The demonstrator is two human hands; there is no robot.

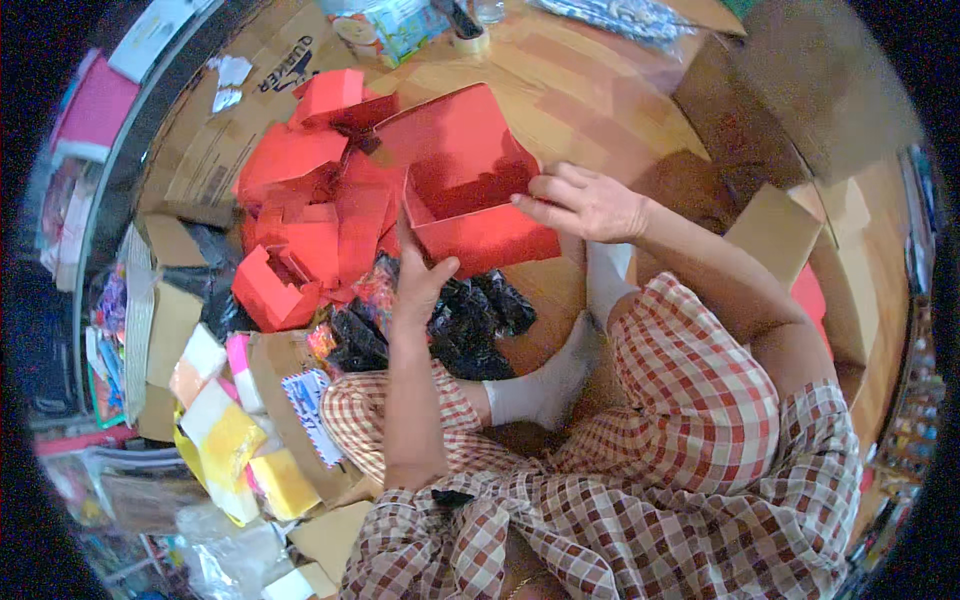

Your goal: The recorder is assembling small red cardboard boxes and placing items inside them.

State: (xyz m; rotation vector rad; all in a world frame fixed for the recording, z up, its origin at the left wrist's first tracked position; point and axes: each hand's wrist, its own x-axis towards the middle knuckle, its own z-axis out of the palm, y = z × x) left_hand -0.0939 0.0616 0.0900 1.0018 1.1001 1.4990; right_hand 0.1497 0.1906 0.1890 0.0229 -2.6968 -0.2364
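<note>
In front of me is a red cardboard box (487, 234), tilted, with its lid flap standing up at the back and its hollow inside showing. My left hand (422, 284) grips it at the lower left, the thumb on the near wall and the other fingers mostly hidden behind the box. At the right rim, the fingertips of my right hand (585, 203) are closed on the edge of the same box. Close beside it on the left lies a heap of red boxes (300, 160), some folded up and others flattened. Crumpled black plastic (470, 325) sits below the box.
Open brown cartons (770, 230) stand to the right, and a large cardboard sheet (195, 155) leans at the left. Yellow and white packs (225, 425) lie by my left knee. Across the wooden floor (590, 85) are a colourful bag (385, 28) and a tape roll (470, 42).
</note>
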